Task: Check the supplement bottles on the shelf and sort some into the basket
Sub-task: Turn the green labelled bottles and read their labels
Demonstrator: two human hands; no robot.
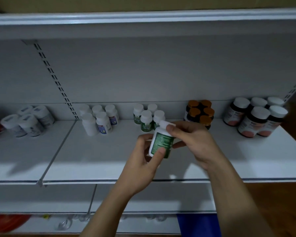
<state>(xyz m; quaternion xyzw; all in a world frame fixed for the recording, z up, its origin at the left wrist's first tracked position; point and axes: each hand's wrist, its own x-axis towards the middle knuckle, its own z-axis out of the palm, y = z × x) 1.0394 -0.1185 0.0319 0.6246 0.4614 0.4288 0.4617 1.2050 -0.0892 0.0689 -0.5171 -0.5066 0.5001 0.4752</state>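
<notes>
two hands: left hand (pixel 143 161) grips the lower body; right hand (pixel 193 141) pinches the shoulder by the cap.
green-label bottle (pixel 161 142): tilted, above the shelf (pixel 92 159), near the shelved green bottles (pixel 146 119).
handling: likely light, rigid, smooth plastic; hold mid-body.
label text: too blurred to read.

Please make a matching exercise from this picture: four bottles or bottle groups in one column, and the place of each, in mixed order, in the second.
1. held green-label bottle
2. orange-capped bottles
3. pink-label dark bottles
4. purple-label white bottles

A. farthest right on the shelf
B. left of the standing green-label bottles
C. tilted, off the shelf
D. just right of those standing bottles

Pairs: 1-C, 2-D, 3-A, 4-B.
</notes>
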